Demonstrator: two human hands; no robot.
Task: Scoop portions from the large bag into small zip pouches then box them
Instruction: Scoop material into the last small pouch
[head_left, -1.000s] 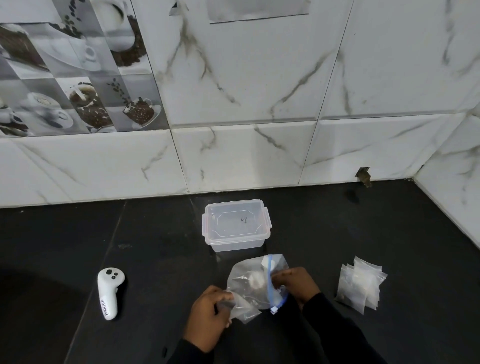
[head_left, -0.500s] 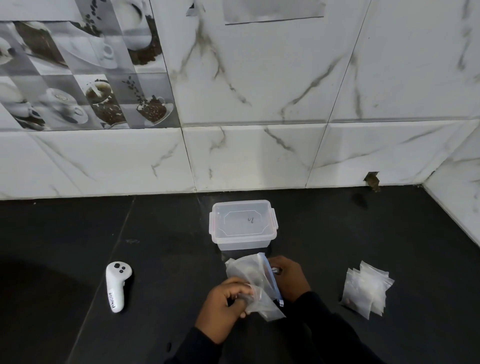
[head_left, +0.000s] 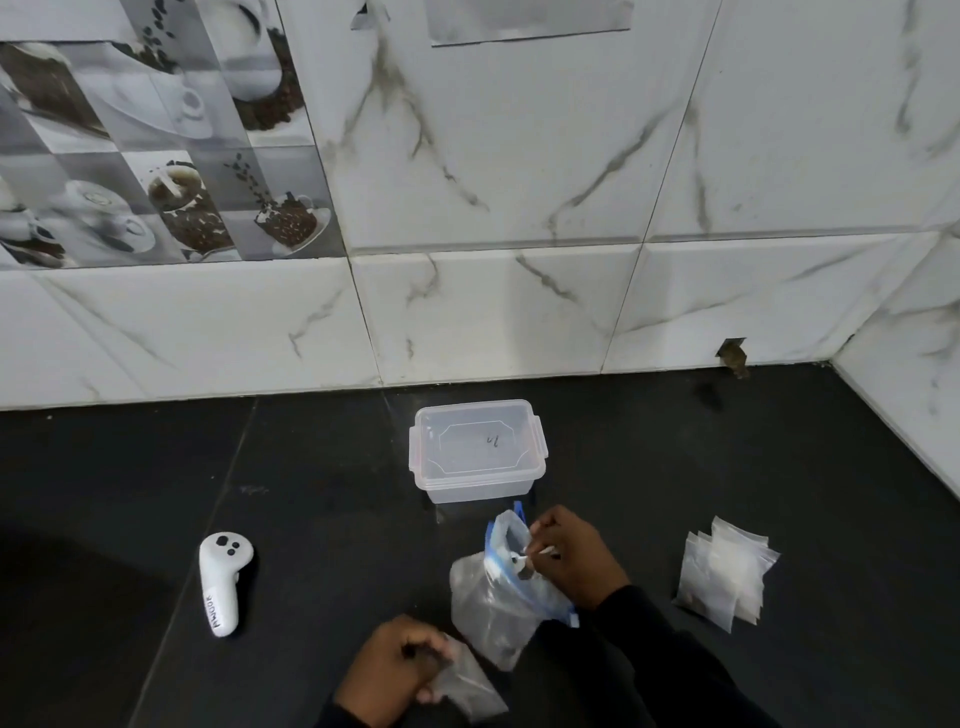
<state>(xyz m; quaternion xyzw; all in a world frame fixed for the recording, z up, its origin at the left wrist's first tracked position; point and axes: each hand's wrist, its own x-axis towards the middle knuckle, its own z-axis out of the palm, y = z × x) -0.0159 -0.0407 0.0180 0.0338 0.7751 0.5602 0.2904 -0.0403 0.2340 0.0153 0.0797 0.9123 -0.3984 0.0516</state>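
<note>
- The large bag stands slumped on the black counter, low in the frame just right of centre. Its blue zip mouth is open and turned toward the upper right.
- My right hand is at that mouth, fingers pinched on the handle of a small white scoop whose bowl sits just inside the opening. I cannot tell whether the bowl is loaded.
- My left hand, at the bottom edge left of the bag, is curled around a small pouch, holding it low and slightly apart from the bag.
- I judge this to be the scooping step, with a portion being drawn for the pouch I hold.
- Next, the pouch mouth must be held open and brought close under the scoop, then the scoop tipped in steadily. The thin film may fold shut or spill.
- The clear box sits just above the bag in the frame, its lid apparently on, so it needs opening before boxing.
- A stack of pouches lies at the right, and a white controller at the left.
</note>
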